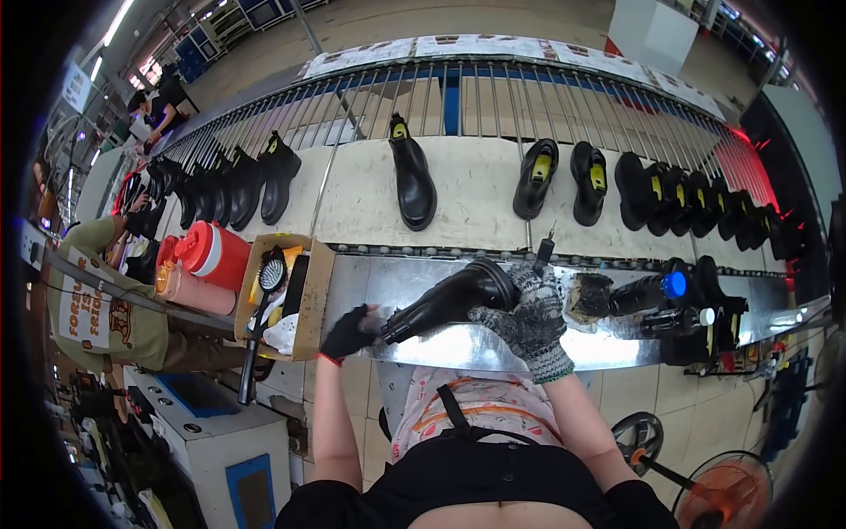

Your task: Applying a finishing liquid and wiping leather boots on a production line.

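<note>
1. The left hand (348,332), in a black glove, had its fingers closed on the toe of a black boot (449,300) lying across the metal tabletop (493,348).
2. The right hand (529,317), in a grey knit glove, gripped the boot's ankle opening together with a thin tool (544,249).
3. Bottles (648,294) stood at the tabletop's right edge.
4. Beyond, boots on the conveyor (476,189) suggested the work was midway.

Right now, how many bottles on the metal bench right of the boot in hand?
2. One dark bottle with a blue cap lies just right of the grimy sponge; a second, white-capped bottle lies below it. More may hide in the dark clutter further right.
</note>
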{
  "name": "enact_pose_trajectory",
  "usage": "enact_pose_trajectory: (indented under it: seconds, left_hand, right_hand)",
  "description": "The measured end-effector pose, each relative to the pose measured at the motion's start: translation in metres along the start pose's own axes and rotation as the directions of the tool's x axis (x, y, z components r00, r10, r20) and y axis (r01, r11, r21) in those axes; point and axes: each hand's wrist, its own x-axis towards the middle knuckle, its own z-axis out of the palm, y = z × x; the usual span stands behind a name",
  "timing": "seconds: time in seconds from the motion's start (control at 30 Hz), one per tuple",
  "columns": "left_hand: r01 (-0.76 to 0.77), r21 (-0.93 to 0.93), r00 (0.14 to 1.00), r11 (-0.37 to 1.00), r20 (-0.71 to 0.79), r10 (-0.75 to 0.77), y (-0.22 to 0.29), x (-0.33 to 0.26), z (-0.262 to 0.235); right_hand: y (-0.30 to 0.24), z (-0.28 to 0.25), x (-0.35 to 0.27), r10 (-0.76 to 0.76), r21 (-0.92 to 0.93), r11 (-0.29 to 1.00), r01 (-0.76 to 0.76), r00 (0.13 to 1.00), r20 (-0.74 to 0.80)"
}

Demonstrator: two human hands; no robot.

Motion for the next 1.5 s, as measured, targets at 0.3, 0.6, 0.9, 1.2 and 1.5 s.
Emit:
enact_pose_trajectory:
  seconds: [0.3,0.6,0.9,1.2,1.5]
  left_hand:
    - [-0.424,0.156,0.717,0.892,-0.543,0.436,0.186,0.014,0.018]
    - [-0.413,0.293,0.776,0.862,-0.381,0.502,0.222,0.020,0.015]
    - [-0.408,0.371,0.762,0.834,-0.364,0.535,0.225,0.018,0.014]
    - [-0.401,0.360,0.742,0.842,-0.412,0.529,0.228,0.015,0.020]
    - [-0.437,0.604,0.629,0.666,-0.324,0.706,0.287,-0.024,0.064]
  right_hand:
    - [-0.010,0.005,0.008,-0.061,-0.073,0.995,0.064,0.997,0.041]
    - [-0.004,0.016,0.004,-0.059,-0.019,0.998,0.061,0.994,0.095]
    - [-0.015,0.013,0.006,-0.088,-0.066,0.994,0.092,0.995,0.049]
    - [-0.015,0.014,0.008,-0.158,-0.057,0.986,0.158,0.987,0.001]
    - [0.002,0.032,0.012,-0.085,0.425,0.904,0.041,0.993,0.086]
